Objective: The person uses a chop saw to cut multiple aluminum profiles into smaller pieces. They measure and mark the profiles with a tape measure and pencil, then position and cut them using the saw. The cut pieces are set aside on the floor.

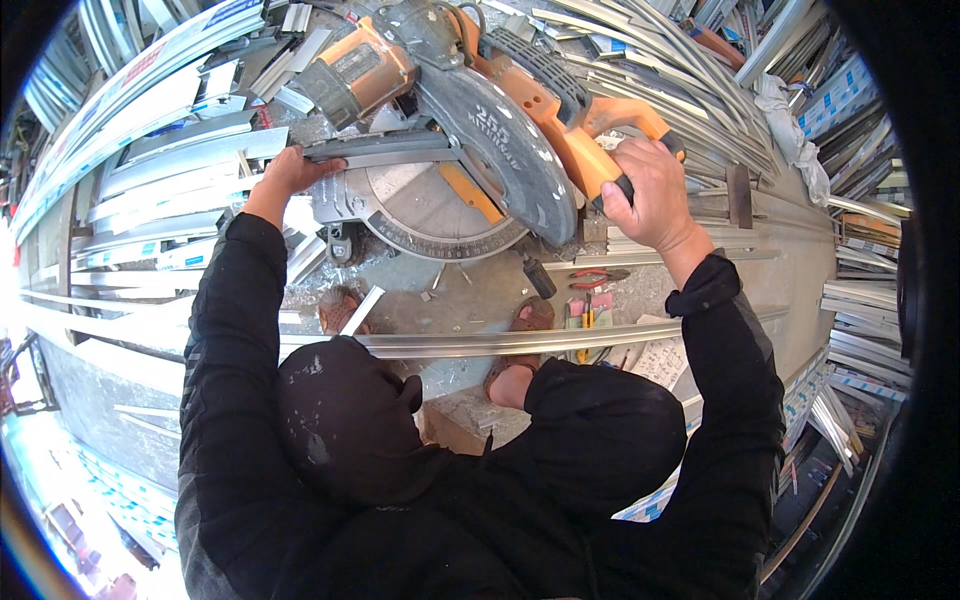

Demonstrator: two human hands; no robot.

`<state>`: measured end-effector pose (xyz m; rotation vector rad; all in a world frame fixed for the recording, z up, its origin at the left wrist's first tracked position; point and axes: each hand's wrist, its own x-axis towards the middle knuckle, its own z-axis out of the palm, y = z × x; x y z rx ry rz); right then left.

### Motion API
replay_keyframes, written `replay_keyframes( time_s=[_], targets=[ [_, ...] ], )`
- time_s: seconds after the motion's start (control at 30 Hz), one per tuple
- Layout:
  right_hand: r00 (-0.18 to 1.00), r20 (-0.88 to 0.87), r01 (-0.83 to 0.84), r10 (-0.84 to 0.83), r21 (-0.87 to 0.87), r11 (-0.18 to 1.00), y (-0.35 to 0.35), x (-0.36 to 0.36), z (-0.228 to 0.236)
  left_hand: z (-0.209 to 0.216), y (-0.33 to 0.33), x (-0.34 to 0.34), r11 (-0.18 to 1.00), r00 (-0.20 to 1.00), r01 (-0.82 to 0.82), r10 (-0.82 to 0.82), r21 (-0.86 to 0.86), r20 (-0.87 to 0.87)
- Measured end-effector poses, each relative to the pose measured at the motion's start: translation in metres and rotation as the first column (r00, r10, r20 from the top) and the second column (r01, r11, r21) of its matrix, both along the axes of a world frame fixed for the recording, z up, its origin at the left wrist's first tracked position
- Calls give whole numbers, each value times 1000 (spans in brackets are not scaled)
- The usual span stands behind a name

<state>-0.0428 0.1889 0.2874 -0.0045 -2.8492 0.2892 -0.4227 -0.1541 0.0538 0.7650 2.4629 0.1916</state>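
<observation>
A right hand (650,195) wraps the handle (632,113) of a miter saw (490,130); at the saw's left, the left hand (288,180) pinches a metal strip (400,157), apparently steadying it.

L hand (292,174) on metal bar (400,156) at mitre saw (497,135); R hand (650,195) grips saw's orange hdl (630,115); pliers (597,278) on flr (455,302).

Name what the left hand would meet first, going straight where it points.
Beyond the metal strip it touches, the left hand would probably meet the black blade guard first; depth is unclear.
</observation>
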Motion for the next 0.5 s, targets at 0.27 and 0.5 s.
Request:
replay_keyframes(
  time_s=[0.27, 0.5],
  targets=[
    [1000, -8, 7, -8, -4, 1000, 0, 2, -4, -4, -1, 0, 998, 995, 18, -24, -62, -99],
    [1000, -2, 16, -16, 4, 1000, 1, 6, -10, -7, -1, -1, 1000, 997, 22, -24, -18, -80]
  ],
)
